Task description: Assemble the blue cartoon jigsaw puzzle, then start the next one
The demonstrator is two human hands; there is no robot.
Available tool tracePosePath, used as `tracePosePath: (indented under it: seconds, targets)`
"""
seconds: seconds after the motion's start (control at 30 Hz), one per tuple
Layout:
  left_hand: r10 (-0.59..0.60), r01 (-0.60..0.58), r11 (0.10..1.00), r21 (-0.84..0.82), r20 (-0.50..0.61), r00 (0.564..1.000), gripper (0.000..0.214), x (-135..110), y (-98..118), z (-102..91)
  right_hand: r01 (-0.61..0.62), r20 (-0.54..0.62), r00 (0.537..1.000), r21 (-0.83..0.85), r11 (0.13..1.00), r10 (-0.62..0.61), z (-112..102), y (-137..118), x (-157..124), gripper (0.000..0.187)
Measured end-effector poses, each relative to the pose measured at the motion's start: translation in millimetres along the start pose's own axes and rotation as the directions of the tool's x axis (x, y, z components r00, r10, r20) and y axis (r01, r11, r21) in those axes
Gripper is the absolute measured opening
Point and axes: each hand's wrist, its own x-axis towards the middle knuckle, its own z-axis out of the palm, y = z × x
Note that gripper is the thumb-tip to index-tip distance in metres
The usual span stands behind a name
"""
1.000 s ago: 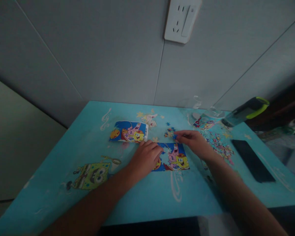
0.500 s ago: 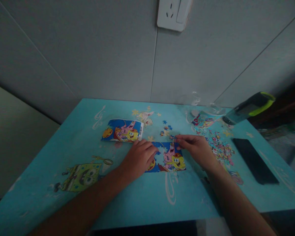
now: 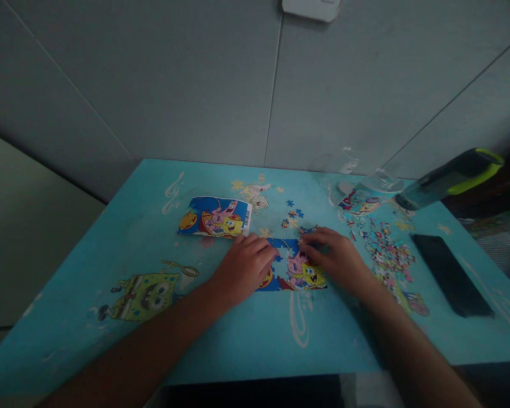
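grey panelled wall (image 3: 195,85), filling the back of the scene.
turquoise table (image 3: 238,340), cartoon print on its top, set against the wall.
bottle (image 3: 450,177), dark with lime trim, on its side at the far right corner.
heap (image 3: 386,255) of loose pieces, many colours, just right of the right hand.
phone (image 3: 450,275), black, screen dark, flat near the right edge, beside the heap.
card (image 3: 215,217), printed picture with a barcode strip, flat, left of centre, just beyond the left hand.
puzzle (image 3: 300,271), part-built, flat at table centre, between the two hands and touched by both. judged light and thin; each piece is stiff, but the joined sheet is floppy and likely to part at the seams if lifted by one side. better pressed flat or slid, with any hold taken at the outer edges.
left hand (image 3: 246,263), palm down, fingers loosely bent, resting over the puzzle's left end; nothing seen gripped.
right hand (image 3: 338,258), palm down, fingertips at the puzzle's top edge; whether a piece sits under them cannot be told.
wrapper (image 3: 361,198), clear plastic with a printed label, beyond the heap.
socket (image 3: 312,5), white, cut off at the top of the wall.
pieces (image 3: 292,215), a few blue strays just beyond the puzzle. each judged very light and easily flicked away; pinch by the rim between thumb and forefinger.
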Motion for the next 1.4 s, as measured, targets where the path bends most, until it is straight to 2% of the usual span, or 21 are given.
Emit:
tracePosePath:
  seconds: [0.1, 0.33, 0.5, 0.6, 0.7, 0.8, 0.9, 1.0, 1.17, 1.3, 1.4]
  targets:
    - [0.006, -0.006, 1.000, 0.023, -0.002, 1.000, 0.015, 0.1, 0.3, -0.3, 0.010, 0.006, 1.000, -0.073, 0.997, -0.010, 7.1, 3.3, 0.9, 0.019]
    - [0.006, -0.006, 1.000, 0.010, 0.001, 1.000, 0.014, -0.2, 0.9, 0.0, -0.003, 0.011, 1.000, -0.082, 0.997, 0.004, 6.4, 2.6, -0.9, 0.019]
    - [0.005, -0.005, 1.000, 0.008, -0.003, 1.000, 0.015, -0.1, 0.7, 0.2, -0.026, -0.051, 0.998, -0.050, 0.998, 0.024, 3.0, -2.0, -2.3, 0.027]
    - [0.009, -0.009, 1.000, 0.012, 0.009, 1.000, 0.015, 0.0, 1.6, -1.2, -0.149, -0.031, 0.987, 0.157, 0.976, 0.155, 1.0, -7.6, -2.4, 0.031]
    - [0.011, -0.011, 1.000, 0.008, 0.009, 1.000, 0.018, 0.3, 3.4, -2.1, -0.309, 0.062, 0.948, 0.432, 0.847, 0.314, 0.4, -16.0, -2.0, 0.036]
    - [0.003, -0.004, 0.999, -0.032, -0.022, 1.000, 0.024, 1.1, 6.1, -2.2, -0.363, 0.111, 0.922, 0.586, 0.725, 0.371, 3.4, -23.4, -2.2, 0.037]
    - [0.001, -0.007, 0.996, -0.092, -0.072, 0.997, 0.028, 2.2, 8.9, -2.7, -0.351, 0.133, 0.923, 0.674, 0.650, 0.361, 9.6, -29.8, -3.6, 0.040]
    - [-0.005, -0.011, 0.989, -0.146, -0.111, 0.994, 0.026, 3.0, 10.5, -3.6, -0.334, 0.158, 0.934, 0.709, 0.621, 0.321, 15.5, -38.6, -5.8, 0.040]
    - [-0.061, 0.019, 0.959, -0.283, -0.142, 0.988, 0.022, 3.0, 8.7, -1.9, -0.280, 0.152, 0.957, 0.701, 0.656, 0.246, 18.4, -49.3, -8.4, 0.033]
    - [-0.108, 0.028, 0.919, -0.394, -0.183, 0.977, 0.012, 2.3, 8.5, -0.3, -0.260, 0.156, 0.965, 0.699, 0.667, 0.212, 22.4, -45.7, -10.7, 0.034]
    - [-0.116, 0.028, 0.901, -0.434, -0.178, 0.977, 0.011, 1.4, 10.2, -1.3, -0.233, 0.136, 0.972, 0.658, 0.716, 0.191, 28.8, -42.6, -13.5, 0.030]
